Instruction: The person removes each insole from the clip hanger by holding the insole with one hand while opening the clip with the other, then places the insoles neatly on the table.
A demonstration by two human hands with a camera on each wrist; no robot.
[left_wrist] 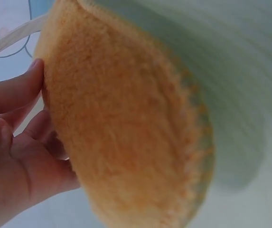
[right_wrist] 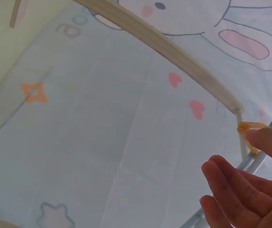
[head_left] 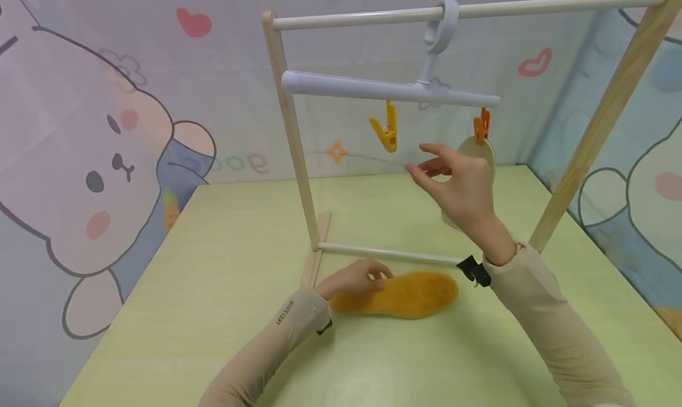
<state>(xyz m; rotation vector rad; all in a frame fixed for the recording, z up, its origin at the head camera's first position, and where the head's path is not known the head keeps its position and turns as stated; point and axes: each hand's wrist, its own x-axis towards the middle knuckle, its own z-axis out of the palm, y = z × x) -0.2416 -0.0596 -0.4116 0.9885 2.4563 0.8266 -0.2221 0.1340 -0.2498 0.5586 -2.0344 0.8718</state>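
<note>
My left hand [head_left: 354,276] holds a fuzzy orange insole [head_left: 421,294] by its heel-side part, low over the table. In the left wrist view the thumb lies on the insole's edge [left_wrist: 126,123] with fingers behind it. My right hand [head_left: 463,185] is raised in mid-air, thumb and fingers apart, nothing between them. Left of it hangs a yellow clothespin [head_left: 392,131], gripping nothing, under a white hanger [head_left: 351,88]. An orange clothespin [head_left: 482,127] near the hanger's right end carries a pale insole [head_left: 479,149], partly hidden behind my right hand.
A rack with wooden posts [head_left: 290,122] and a white top bar [head_left: 362,19] bears the hanger by its hook [head_left: 447,28]. Its lower white rod [head_left: 383,253] runs just behind the orange insole. The light green table [head_left: 176,312] meets a cartoon-printed backdrop [head_left: 229,99].
</note>
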